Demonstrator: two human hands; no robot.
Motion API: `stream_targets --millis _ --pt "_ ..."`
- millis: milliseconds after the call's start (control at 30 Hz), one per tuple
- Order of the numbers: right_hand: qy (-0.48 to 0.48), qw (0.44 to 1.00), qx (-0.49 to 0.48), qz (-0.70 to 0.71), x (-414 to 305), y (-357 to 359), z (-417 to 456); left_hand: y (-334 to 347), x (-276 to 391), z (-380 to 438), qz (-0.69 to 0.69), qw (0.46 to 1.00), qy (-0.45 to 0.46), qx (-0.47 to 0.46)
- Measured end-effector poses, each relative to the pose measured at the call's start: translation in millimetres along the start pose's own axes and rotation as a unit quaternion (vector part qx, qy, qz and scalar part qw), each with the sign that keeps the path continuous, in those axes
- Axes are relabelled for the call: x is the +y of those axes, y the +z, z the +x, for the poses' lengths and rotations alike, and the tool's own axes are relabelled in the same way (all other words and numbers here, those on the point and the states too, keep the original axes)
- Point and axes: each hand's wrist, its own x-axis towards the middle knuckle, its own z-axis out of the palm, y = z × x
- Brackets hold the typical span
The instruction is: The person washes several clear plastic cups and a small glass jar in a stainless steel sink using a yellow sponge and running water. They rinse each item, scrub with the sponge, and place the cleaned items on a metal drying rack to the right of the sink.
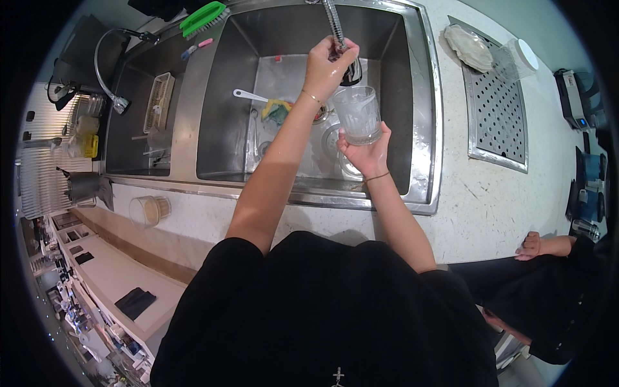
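Observation:
Over the large stainless-steel sink (227,96), my left hand (323,67) grips the black spray head (353,75) of a faucet with a coiled metal hose (332,19). Just below the spray head, my right hand (370,152) holds a clear ribbed glass (359,113) near its base. The glass is tilted, and its wall looks wet or cloudy. Down in the basin are a white-handled utensil (249,95) and a yellow-green sponge (276,112). A metal spoon (255,133) lies near them. A small red piece (277,58) sits towards the back.
A smaller sink (138,121) with a beige basket (158,104) adjoins on the left. The green brush (204,19) rests on the rim. To the right is a perforated drain tray (500,121) with a clear container (515,60). Another person's hand (529,245) rests at the counter's edge.

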Motion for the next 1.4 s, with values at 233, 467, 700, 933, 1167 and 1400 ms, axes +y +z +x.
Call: stream_targets --millis 233,467,700,933,1167,1400 --pt "0.021 1.000 0.009 -0.011 2.4 3.8 -1.0 -18.6 -1.5 -0.7 -0.063 0.992 -0.100 -0.053" --pt "0.044 0.997 -0.026 -0.066 4.6 2.7 0.6 -25.0 -5.7 -20.1 -0.148 0.981 -0.124 -0.001" --pt "-0.046 0.987 -0.003 -0.152 -0.2 -9.6 6.2 -39.7 -75.1 -86.0 -0.158 0.896 -0.415 -0.006" --pt "-0.149 0.948 0.030 -0.280 8.8 16.6 -12.6 -57.0 -79.0 -77.8 -0.125 0.879 -0.437 -0.146" --pt "0.031 0.986 0.040 -0.159 1.7 2.7 -4.5 -43.4 -50.0 -44.0 -0.061 0.934 -0.253 -0.243" --pt "-0.062 0.982 0.066 -0.164 -1.1 -3.8 -1.5 -31.7 -67.9 -75.7 0.175 0.977 -0.107 -0.064"
